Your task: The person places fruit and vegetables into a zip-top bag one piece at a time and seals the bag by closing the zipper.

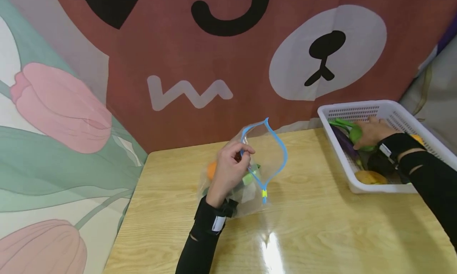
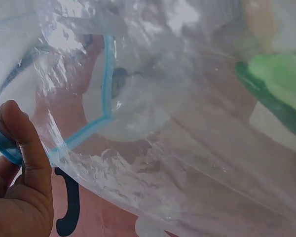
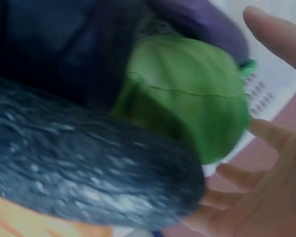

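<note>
My left hand (image 1: 230, 163) pinches the blue-edged rim of a clear zip bag (image 1: 285, 153) between thumb and fingers. The bag's mouth gapes toward the right, with a yellow slider at its lower end. Inside it are an orange item (image 1: 212, 170) and a light and dark green piece (image 2: 281, 84). Over in the white basket (image 1: 344, 174), my right hand (image 1: 375, 132) has its thumb and fingers spread around a rounded green vegetable (image 3: 187, 89). Its fingertips are at the vegetable's edge. A dark, wrinkled, long vegetable (image 3: 89, 163) lies beside those fingers.
An eggplant (image 1: 342, 141) lies along the basket's left side, and a yellow-brown item (image 1: 371, 178) sits in its near corner. The wooden table (image 1: 303, 226) meets a cloth with a printed bear (image 1: 171, 55) behind it.
</note>
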The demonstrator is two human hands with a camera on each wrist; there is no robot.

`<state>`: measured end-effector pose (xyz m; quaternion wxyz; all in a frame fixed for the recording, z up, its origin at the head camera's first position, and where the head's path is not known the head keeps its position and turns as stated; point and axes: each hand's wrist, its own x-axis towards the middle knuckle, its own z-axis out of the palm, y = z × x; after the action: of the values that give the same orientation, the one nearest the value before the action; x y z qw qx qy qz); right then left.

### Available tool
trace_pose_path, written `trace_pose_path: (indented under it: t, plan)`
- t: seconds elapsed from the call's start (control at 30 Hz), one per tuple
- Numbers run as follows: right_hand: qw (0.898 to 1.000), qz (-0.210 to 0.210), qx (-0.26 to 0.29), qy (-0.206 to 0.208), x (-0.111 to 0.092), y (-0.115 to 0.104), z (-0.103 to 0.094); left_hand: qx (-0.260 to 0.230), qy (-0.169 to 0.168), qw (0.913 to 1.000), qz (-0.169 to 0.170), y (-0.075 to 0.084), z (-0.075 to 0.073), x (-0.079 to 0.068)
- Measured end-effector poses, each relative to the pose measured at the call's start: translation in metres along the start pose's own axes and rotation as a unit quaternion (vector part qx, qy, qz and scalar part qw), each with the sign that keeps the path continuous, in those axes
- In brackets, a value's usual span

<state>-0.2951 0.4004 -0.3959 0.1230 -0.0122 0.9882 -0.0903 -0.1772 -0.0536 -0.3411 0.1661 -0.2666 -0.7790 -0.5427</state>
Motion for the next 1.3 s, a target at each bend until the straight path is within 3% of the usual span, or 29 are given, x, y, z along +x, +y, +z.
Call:
trace_pose_path:
  t: [0.37, 0.67, 1.0, 1.07, 1.3]
  plan:
    - [0.999, 0.019, 0.023, 0.014, 0.025, 0.018, 0.019, 0.024, 0.006, 0.9995, 0.016, -0.006, 0.000, 0.000]
    - [0.999, -0.008, -0.040, 0.023, 0.029, 0.021, 0.016, 0.044, 0.007, 0.9988, 0.020, -0.006, -0.001, 0.001]
    - [0.996, -0.053, 0.010, 0.066, 0.021, 0.010, 0.017, 0.033, 0.010, 0.9994, 0.007, -0.003, -0.001, -0.002]
    - [0.996, -0.055, 0.018, 0.073, 0.017, 0.006, 0.015, 0.036, 0.009, 0.9993, 0.001, 0.001, -0.001, -0.002]
    - [0.990, -0.070, 0.052, 0.114, -0.002, -0.018, 0.001, 0.029, 0.008, 0.9995, -0.009, 0.038, -0.007, -0.002]
